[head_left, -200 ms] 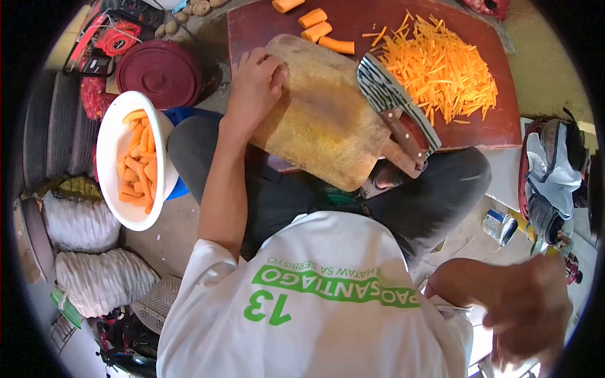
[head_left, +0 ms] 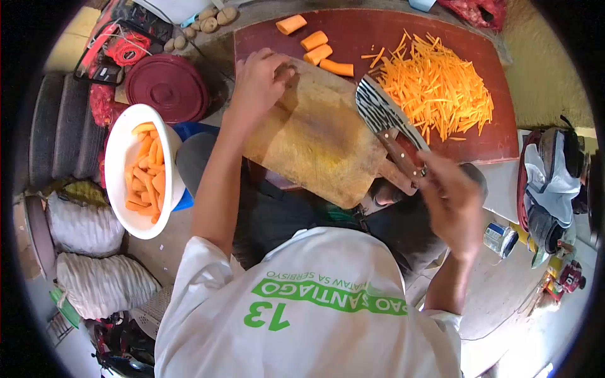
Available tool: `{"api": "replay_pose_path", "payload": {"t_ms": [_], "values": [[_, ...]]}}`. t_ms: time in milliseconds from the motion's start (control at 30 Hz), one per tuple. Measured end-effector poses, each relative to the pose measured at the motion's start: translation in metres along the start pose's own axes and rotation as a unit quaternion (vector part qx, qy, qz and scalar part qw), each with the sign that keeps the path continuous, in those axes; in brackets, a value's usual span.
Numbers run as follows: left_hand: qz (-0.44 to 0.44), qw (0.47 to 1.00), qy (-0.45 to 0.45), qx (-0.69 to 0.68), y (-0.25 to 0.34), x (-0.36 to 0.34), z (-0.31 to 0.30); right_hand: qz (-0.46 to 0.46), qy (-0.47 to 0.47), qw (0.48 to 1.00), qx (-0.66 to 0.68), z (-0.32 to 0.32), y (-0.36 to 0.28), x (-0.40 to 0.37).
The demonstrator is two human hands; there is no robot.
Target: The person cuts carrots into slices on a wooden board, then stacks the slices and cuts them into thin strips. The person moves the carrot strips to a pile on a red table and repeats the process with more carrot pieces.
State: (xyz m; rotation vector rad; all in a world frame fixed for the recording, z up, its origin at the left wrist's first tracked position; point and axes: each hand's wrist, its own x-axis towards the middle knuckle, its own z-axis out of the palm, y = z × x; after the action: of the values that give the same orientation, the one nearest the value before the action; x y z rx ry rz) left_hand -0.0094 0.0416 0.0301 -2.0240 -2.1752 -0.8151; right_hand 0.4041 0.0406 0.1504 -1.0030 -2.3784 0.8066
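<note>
Kitchen knife (head_left: 384, 116) is laid along the right edge of the chopping board (head_left: 315, 135), with carrot strips (head_left: 444, 88) heaped beyond. The left grip (head_left: 261, 79) is curled at the board's far-left corner, the right grip (head_left: 454, 205) blurred by the knife handle (head_left: 397, 151); whether either is clasped cannot be told. Slicing seems between cuts; a secure handle hold and a carrot piece (head_left: 315, 41) from beyond the board would be called for.

1. A rough, yellowish wall (head_left: 535, 82) stood beyond the right end of the dark-red, curved-edged bench (head_left: 362, 28).
2. Bright light washed the hard grey floor (head_left: 498, 283) at lower right.
3. Black rubber tyres (head_left: 53, 132) stood at far left.
</note>
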Motion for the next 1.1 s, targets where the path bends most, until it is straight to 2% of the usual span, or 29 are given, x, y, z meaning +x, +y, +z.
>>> {"api": "replay_pose_path", "payload": {"t_ms": [67, 200, 300, 333, 433, 533, 567, 600, 667, 733, 800, 867, 933, 967, 1033, 1100], "values": [[0.047, 0.998, 0.043, 0.012, -0.028, 0.028, 0.021, -0.025, -0.079, 0.986, -0.142, 0.020, 0.027, -0.013], [0.015, 0.998, -0.014, 0.052, -0.053, 0.087, 0.036, 0.002, -0.060, 0.979, -0.193, 0.052, 0.036, -0.036], [0.037, 0.994, -0.006, 0.099, -0.064, 0.112, 0.055, 0.007, -0.035, 0.972, -0.234, 0.068, 0.044, -0.039], [0.019, 0.994, -0.025, 0.105, -0.066, 0.118, 0.060, 0.016, -0.034, 0.966, -0.254, 0.069, 0.039, -0.037], [0.005, 0.993, -0.073, 0.094, -0.075, 0.131, 0.073, 0.013, -0.051, 0.964, -0.260, 0.063, 0.033, -0.023], [0.030, 0.997, -0.040, 0.065, -0.078, 0.126, 0.075, -0.015, -0.029, 0.978, -0.208, 0.065, 0.038, -0.008], [0.038, 0.998, -0.024, 0.053, -0.078, 0.122, 0.073, -0.025, -0.027, 0.982, -0.185, 0.065, 0.041, -0.002], [-0.005, 0.999, -0.002, -0.045, -0.071, 0.116, 0.068, -0.021, -0.029, 0.982, -0.185, 0.068, 0.044, 0.002], [-0.089, 0.965, 0.043, -0.241, -0.041, 0.092, 0.052, -0.012, -0.035, 0.982, -0.184, 0.080, 0.050, 0.008], [-0.119, 0.942, 0.054, -0.310, -0.010, 0.053, 0.037, -0.013, -0.045, 0.982, -0.184, 0.083, 0.054, 0.013], [-0.065, 0.949, 0.088, -0.295, 0.046, 0.007, 0.013, -0.013, -0.048, 0.981, -0.187, 0.088, 0.053, 0.016], [-0.125, 0.937, -0.002, -0.327, 0.087, -0.034, -0.007, -0.008, -0.042, 0.978, -0.202, 0.087, 0.049, 0.019], [-0.167, 0.887, -0.023, -0.430, 0.103, -0.073, 0.007, 0.009, -0.017, 0.986, -0.167, 0.089, 0.050, 0.020], [-0.151, 0.877, 0.000, -0.457, 0.109, -0.087, 0.017, 0.019, -0.004, 0.988, -0.152, 0.090, 0.050, 0.020], [-0.143, 0.879, -0.009, -0.455, 0.119, -0.103, 0.020, 0.041, -0.003, 0.991, -0.127, 0.080, 0.038, 0.016], [-0.090, 0.905, 0.022, -0.416, 0.117, -0.107, 0.024, 0.072, -0.004, 0.995, -0.071, 0.075, 0.032, 0.009]]}}
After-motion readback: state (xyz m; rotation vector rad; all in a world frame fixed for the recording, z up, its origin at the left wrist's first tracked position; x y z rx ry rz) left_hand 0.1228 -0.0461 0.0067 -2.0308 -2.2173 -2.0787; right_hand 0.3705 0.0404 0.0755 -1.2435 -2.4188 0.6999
